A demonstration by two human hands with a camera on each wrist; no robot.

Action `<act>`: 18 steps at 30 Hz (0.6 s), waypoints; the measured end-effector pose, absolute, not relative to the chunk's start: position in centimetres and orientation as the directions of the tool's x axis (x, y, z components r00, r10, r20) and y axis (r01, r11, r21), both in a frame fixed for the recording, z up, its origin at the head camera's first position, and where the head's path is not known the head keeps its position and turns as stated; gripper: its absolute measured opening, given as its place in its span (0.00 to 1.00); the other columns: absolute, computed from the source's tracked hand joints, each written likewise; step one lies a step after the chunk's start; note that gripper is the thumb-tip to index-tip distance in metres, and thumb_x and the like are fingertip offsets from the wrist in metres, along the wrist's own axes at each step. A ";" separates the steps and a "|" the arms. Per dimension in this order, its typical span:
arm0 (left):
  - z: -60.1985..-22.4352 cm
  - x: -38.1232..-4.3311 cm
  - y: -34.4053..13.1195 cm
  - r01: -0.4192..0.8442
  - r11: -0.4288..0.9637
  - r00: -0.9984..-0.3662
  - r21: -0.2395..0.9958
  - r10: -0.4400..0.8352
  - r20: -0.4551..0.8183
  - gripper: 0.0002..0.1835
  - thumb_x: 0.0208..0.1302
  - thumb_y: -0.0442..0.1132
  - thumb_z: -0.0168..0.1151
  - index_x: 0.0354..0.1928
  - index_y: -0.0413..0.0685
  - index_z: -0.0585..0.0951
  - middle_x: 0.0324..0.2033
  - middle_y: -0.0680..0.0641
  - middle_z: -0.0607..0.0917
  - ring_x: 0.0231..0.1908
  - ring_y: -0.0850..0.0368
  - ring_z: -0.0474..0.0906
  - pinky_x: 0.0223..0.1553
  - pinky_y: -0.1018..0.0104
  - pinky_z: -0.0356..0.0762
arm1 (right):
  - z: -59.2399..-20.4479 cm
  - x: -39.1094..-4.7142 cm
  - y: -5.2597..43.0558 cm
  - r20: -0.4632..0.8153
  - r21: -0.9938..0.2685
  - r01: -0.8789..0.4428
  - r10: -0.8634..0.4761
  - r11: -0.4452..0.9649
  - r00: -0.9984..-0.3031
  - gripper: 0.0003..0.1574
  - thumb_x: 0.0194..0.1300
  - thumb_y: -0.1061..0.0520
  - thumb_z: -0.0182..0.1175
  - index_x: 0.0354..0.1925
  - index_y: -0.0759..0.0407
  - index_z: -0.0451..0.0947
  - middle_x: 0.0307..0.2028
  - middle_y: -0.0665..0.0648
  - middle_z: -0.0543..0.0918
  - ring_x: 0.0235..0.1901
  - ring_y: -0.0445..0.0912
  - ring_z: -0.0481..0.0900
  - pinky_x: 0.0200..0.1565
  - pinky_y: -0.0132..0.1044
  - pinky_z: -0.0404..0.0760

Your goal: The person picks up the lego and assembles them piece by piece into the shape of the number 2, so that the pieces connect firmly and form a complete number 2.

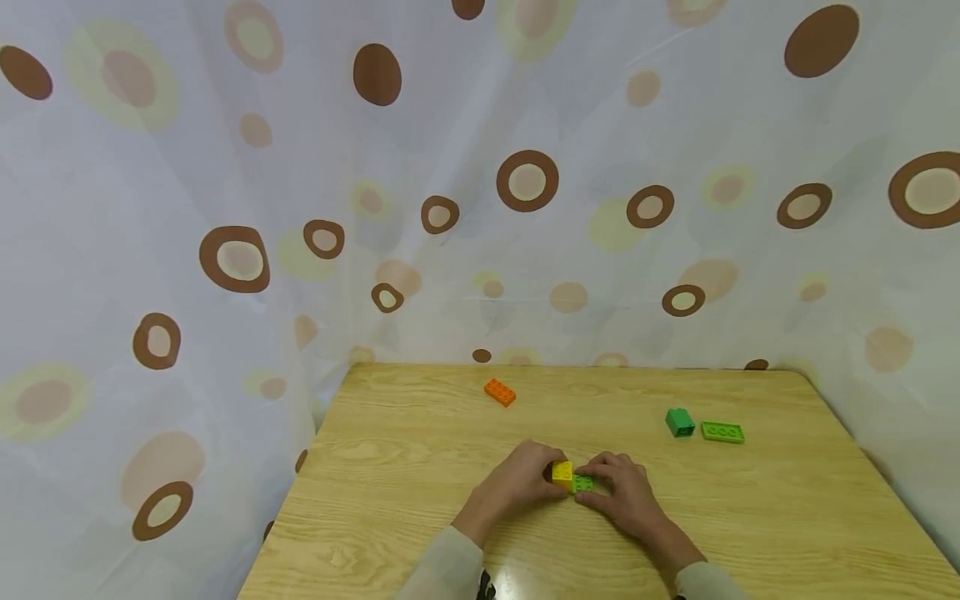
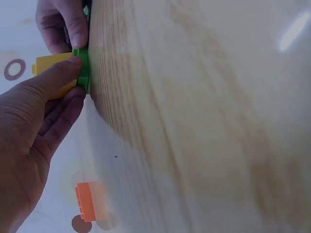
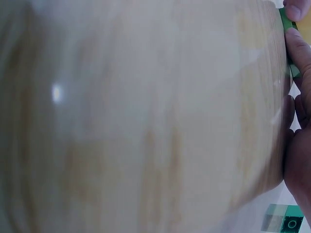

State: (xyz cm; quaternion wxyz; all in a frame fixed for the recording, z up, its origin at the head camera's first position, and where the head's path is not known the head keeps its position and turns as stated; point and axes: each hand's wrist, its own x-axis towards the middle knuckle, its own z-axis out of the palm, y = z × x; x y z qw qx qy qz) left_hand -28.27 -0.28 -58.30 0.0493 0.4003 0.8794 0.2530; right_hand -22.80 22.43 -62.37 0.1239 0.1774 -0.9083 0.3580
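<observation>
Near the middle of the table, my left hand (image 1: 519, 479) grips a yellow toy brick (image 1: 562, 474) between thumb and fingers. The brick sits on one end of a flat light-green brick (image 1: 583, 483), whose studs show at its other end. My right hand (image 1: 628, 497) pinches that flat brick from its two sides. In the left wrist view the yellow brick (image 2: 53, 63) stands against the green piece (image 2: 83, 70), which lies right at the tabletop. Part of the yellow brick is hidden behind my left thumb.
On the wooden table (image 1: 420, 450), an orange brick (image 1: 500, 392) lies toward the back, left of my hands. A dark-green brick (image 1: 680, 422) and a light-green flat brick (image 1: 722, 432) lie to the right. A dotted curtain (image 1: 465, 125) hangs behind the table.
</observation>
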 end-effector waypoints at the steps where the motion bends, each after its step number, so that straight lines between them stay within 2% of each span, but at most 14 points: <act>1: -58.2 -28.2 -0.3 0.683 0.556 -0.673 0.473 0.731 0.112 0.11 0.65 0.45 0.78 0.44 0.53 0.87 0.30 0.64 0.81 0.27 0.73 0.71 0.29 0.82 0.71 | -62.4 -22.7 22.4 0.352 -0.606 -0.409 -0.232 0.682 -0.907 0.22 0.55 0.47 0.82 0.49 0.46 0.91 0.44 0.41 0.84 0.46 0.44 0.75 0.49 0.50 0.67; 10: -57.0 -27.9 0.3 0.672 0.643 -0.707 0.368 0.704 0.060 0.15 0.61 0.46 0.81 0.47 0.52 0.90 0.29 0.62 0.84 0.27 0.71 0.70 0.27 0.80 0.69 | -62.4 -22.8 22.2 0.327 -0.622 -0.392 -0.230 0.678 -0.916 0.21 0.56 0.48 0.82 0.49 0.45 0.90 0.45 0.41 0.84 0.46 0.44 0.75 0.51 0.51 0.67; 18: -56.3 -27.9 1.0 0.683 0.678 -0.709 0.270 0.705 0.021 0.11 0.61 0.46 0.80 0.41 0.55 0.89 0.24 0.62 0.78 0.30 0.66 0.69 0.29 0.76 0.66 | -62.5 -22.7 22.4 0.357 -0.621 -0.409 -0.223 0.669 -0.907 0.21 0.56 0.48 0.82 0.48 0.45 0.91 0.44 0.41 0.84 0.46 0.44 0.76 0.49 0.49 0.67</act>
